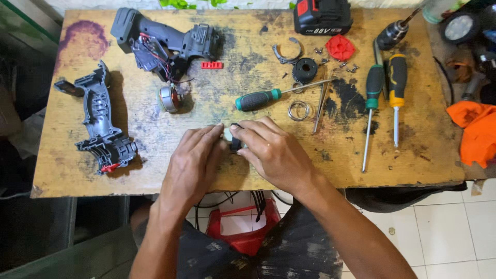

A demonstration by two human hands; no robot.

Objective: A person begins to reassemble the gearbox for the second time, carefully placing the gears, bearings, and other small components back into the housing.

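Both hands meet near the front edge of the worn wooden table (155, 170). The left hand (194, 157) and the right hand (274, 152) have their fingers curled around a small black part (235, 142) with a pale piece beside it, pinched between the fingertips of both; most of it is hidden. Just beyond the right hand lies a green-handled screwdriver (258, 99), with a metal ring (299, 110) beside it. Beyond the left hand sits a small motor (169, 98), and farther off the open drill body (160, 44). Well to the left hand's outer side lies a grey housing half (101, 121).
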